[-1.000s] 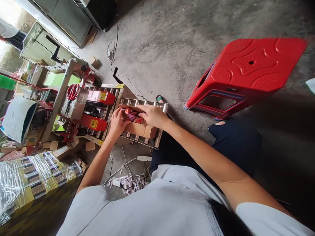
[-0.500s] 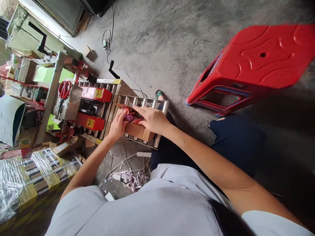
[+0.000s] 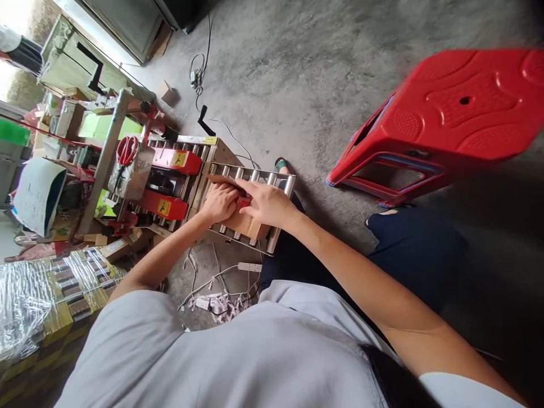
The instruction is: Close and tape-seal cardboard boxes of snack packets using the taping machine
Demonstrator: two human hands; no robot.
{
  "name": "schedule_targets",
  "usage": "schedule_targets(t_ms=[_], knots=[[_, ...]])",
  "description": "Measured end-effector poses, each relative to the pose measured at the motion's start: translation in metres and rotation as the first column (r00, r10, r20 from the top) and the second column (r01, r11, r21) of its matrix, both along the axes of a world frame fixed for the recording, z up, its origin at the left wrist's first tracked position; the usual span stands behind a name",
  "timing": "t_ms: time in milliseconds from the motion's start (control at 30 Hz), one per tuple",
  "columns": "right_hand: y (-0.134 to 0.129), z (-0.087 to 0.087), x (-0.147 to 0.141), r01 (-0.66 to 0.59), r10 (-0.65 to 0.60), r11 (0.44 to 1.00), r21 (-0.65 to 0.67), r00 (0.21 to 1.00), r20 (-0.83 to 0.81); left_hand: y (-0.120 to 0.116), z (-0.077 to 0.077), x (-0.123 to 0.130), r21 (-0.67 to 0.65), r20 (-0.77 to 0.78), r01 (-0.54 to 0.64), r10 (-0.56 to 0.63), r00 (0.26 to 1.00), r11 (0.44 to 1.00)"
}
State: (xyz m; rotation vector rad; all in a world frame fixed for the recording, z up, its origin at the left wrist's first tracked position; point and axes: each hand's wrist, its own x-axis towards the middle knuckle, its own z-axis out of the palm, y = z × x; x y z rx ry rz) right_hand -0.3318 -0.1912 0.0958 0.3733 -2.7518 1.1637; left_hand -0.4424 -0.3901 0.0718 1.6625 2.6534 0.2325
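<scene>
A small cardboard box lies on the metal rollers, its top partly open and a bit of red content showing inside. My left hand lies palm down over the box's left end, fingers spread and pressing on cardboard there. Across the right end, my right hand grips the box, fingers toward the far flap and thumb apart beside the red content. Most of the contents are hidden by the hands and flaps.
A carton-sealing machine with red guides adjoins the roller table on the left. Red-handled scissors hang on it. Stacked red plastic stools stand right. Cables, a power strip and a film-wrapped stack are below.
My left hand has gone from the box's left side to lying over its top, covering much of the coloured contents. My right hand stays at the right end. The camera view has shifted slightly.
</scene>
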Motion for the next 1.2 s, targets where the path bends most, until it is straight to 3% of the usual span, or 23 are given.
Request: schedule_targets(t_ms=[67,133,200,300,400,500,600,667,800,833,867,933,1000,1100,1200], knots=[[-0.006,0.0,0.001,0.038,-0.038,0.999,0.009,0.999,-0.001,-0.007,-0.003,0.006,0.18,-0.048,-0.111,0.121,0.991,0.977],[-0.014,-0.001,0.001,0.13,-0.129,0.989,0.073,0.992,-0.009,-0.012,-0.006,0.019,0.349,-0.082,-0.256,0.301,0.95,0.902],[-0.02,-0.002,0.0,0.218,-0.219,0.962,0.164,0.976,-0.018,-0.013,-0.008,0.037,0.407,-0.073,-0.349,0.411,0.909,0.844],[-0.022,-0.001,-0.003,0.264,-0.269,0.931,0.253,0.963,-0.015,-0.007,-0.009,0.063,0.333,-0.025,-0.309,0.336,0.941,0.891],[-0.018,0.002,-0.005,0.244,-0.248,0.935,0.257,0.969,-0.014,0.001,-0.008,0.073,0.245,-0.003,-0.228,0.236,0.972,0.942],[-0.017,0.001,0.003,0.205,-0.205,0.957,0.205,0.979,-0.022,0.002,-0.011,0.066,0.211,-0.006,-0.231,0.237,0.971,0.95],[-0.02,-0.014,0.022,0.107,-0.092,0.982,0.155,0.991,-0.097,-0.006,-0.022,0.062,0.25,-0.02,-0.283,0.298,0.954,0.926],[-0.022,-0.03,0.036,0.054,-0.029,0.987,0.153,0.986,-0.166,-0.012,-0.031,0.07,0.338,-0.036,-0.331,0.364,0.931,0.881],[-0.024,-0.054,0.05,0.055,-0.036,0.993,0.105,0.984,-0.172,-0.007,-0.038,0.108,0.658,-0.037,-0.419,0.583,0.812,0.626],[-0.024,-0.055,0.049,0.047,-0.034,0.996,0.074,0.986,-0.161,-0.001,-0.036,0.118,0.666,-0.007,-0.434,0.587,0.81,0.607],[-0.022,-0.054,0.046,0.025,-0.02,0.999,0.032,0.988,-0.154,0.006,-0.033,0.126,0.625,0.024,-0.439,0.547,0.837,0.645],[-0.015,-0.046,0.039,-0.051,0.039,0.994,-0.093,0.992,-0.12,0.019,-0.026,0.133,0.455,0.08,-0.39,0.4,0.913,0.8],[-0.002,-0.036,0.035,-0.083,0.073,0.95,-0.3,0.996,-0.046,0.027,-0.022,0.129,0.311,0.079,-0.321,0.312,0.947,0.895],[0.029,-0.029,0.04,0.126,-0.07,0.812,-0.569,0.99,0.119,0.019,-0.025,0.104,0.23,-0.011,-0.318,0.329,0.944,0.92],[0.062,-0.046,0.059,0.338,-0.238,0.707,-0.621,0.941,0.24,-0.015,-0.03,0.057,0.228,-0.06,-0.339,0.36,0.931,0.913]])
